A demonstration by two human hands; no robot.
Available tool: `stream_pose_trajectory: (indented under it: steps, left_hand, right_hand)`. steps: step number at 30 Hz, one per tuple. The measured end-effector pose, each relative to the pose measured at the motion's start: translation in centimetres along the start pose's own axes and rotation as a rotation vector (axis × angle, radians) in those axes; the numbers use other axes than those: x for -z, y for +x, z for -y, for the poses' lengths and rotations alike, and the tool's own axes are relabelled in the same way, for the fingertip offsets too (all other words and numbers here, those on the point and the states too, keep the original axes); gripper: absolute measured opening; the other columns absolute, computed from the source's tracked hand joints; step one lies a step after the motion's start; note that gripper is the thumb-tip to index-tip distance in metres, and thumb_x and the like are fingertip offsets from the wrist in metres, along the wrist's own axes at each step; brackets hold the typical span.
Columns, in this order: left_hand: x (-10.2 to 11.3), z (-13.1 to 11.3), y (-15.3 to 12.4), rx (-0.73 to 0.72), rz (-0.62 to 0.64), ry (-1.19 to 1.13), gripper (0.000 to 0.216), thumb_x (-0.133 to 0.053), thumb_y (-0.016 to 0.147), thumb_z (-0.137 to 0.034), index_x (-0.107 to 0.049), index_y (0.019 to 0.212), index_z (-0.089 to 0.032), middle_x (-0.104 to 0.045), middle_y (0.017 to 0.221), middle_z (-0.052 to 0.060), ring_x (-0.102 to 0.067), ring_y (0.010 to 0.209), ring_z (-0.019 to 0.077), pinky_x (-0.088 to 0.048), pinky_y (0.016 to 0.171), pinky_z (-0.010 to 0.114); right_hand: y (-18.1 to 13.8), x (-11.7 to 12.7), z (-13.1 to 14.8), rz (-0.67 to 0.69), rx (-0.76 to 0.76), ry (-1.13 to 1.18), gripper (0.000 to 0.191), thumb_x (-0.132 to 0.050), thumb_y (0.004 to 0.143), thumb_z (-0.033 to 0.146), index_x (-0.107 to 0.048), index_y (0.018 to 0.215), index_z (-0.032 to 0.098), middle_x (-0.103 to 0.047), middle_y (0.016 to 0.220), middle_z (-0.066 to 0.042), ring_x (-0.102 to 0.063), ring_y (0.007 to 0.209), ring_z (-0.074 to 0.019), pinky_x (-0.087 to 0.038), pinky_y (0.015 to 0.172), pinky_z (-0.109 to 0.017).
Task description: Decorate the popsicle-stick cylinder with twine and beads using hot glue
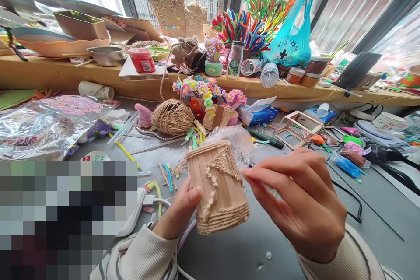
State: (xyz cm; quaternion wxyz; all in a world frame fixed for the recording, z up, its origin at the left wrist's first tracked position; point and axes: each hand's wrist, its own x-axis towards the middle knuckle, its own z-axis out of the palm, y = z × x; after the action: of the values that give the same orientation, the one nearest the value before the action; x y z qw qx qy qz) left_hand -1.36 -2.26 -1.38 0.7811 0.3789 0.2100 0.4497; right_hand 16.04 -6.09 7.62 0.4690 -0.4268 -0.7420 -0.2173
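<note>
We take the ball of jute twine [173,117] as our mark. Just right of it stands a bunch of pipe-cleaner flowers [210,89], and further right lie a blue tissue pack [257,113] and an open frame of wooden sticks [297,129]. Far left of the ball a crinkled cellophane bag [42,124] covers the table. In front of the ball and to its right, a clear plastic bag [238,140] sits directly behind the held piece; nothing comes between us and that piece.

The surface is a grey tabletop [229,249] strewn with craft scraps. Behind the ball runs a wooden ledge [65,74] with a metal bowl [107,55], a red tub [141,60] and a teal plastic bag [292,35], under tall windows.

In front of the ball, lifted above the table, is the craft-stick holder [218,186]: upright pale sticks form a tilted cylinder, bound with twine at top and bottom, with a twine triangle and a wavy trail on its face. The left hand [179,212] grips its lower left side, thumb on the front. The right hand [302,203] has its fingers stretched out, tips at the holder's upper right edge; we cannot tell whether they pinch anything.
</note>
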Motion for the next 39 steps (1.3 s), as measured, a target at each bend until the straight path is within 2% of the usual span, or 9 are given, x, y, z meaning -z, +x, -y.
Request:
stream_pose_trajectory:
  steps: [12,17,20,23,28,39]
  left_hand:
    - [-1.2,-0.7,-0.4,0.038,-0.012,0.090,0.058,-0.071,0.059,-0.054,-0.063,0.112,-0.031,-0.067,0.114,0.005,-0.052,0.115,0.0359,-0.041,0.096,0.045]
    - [-1.1,-0.6,-0.2,0.021,0.029,0.061,0.049,-0.071,0.061,-0.051,-0.067,0.103,-0.028,-0.072,0.099,0.007,-0.054,0.112,0.0386,-0.037,0.097,0.051]
    - [-0.9,-0.5,-0.3,0.029,0.020,0.044,0.053,-0.070,0.062,-0.050,-0.064,0.109,-0.026,-0.072,0.098,0.008,-0.057,0.108,0.0393,-0.033,0.099,0.055]
    - [-0.9,-0.4,-0.5,0.032,-0.011,0.062,0.056,-0.071,0.061,-0.050,-0.063,0.111,-0.028,-0.071,0.102,0.008,-0.057,0.109,0.0382,-0.036,0.099,0.052]
    - [-0.8,-0.1,-0.4,0.020,-0.046,0.063,0.059,-0.072,0.058,-0.052,-0.062,0.113,-0.031,-0.063,0.121,0.005,-0.048,0.120,0.0375,-0.039,0.098,0.047]
    - [-0.7,-0.2,-0.3,0.003,0.014,0.075,0.068,-0.070,0.063,-0.051,-0.054,0.123,-0.024,-0.060,0.123,0.009,-0.046,0.121,0.0371,-0.035,0.101,0.049]
  right_hand:
    - [-0.1,-0.5,0.0,0.057,0.050,-0.005,0.008,-0.062,0.079,0.017,-0.067,0.085,0.020,-0.068,0.078,-0.001,-0.052,0.072,-0.0135,-0.042,0.074,-0.036]
    - [-0.2,-0.6,-0.1,0.073,0.052,-0.021,0.008,-0.062,0.079,0.018,-0.068,0.085,0.020,-0.068,0.078,-0.001,-0.052,0.071,-0.0132,-0.042,0.074,-0.036]
    - [-0.2,-0.7,-0.1,0.071,0.051,-0.012,0.007,-0.062,0.079,0.017,-0.068,0.083,0.019,-0.068,0.077,-0.001,-0.052,0.071,-0.0130,-0.042,0.074,-0.036]
    - [-0.3,-0.7,-0.1,0.069,0.054,-0.003,0.007,-0.064,0.078,0.016,-0.068,0.084,0.018,-0.068,0.077,-0.002,-0.052,0.072,-0.0134,-0.042,0.074,-0.036]
    - [-0.2,-0.8,-0.2,0.065,0.047,-0.016,0.006,-0.063,0.079,0.017,-0.067,0.083,0.019,-0.068,0.076,-0.001,-0.051,0.071,-0.0129,-0.042,0.073,-0.035]
    - [0.0,-0.9,-0.1,0.057,0.047,-0.011,0.006,-0.063,0.079,0.015,-0.067,0.081,0.018,-0.067,0.074,-0.001,-0.052,0.069,-0.0128,-0.041,0.071,-0.034]
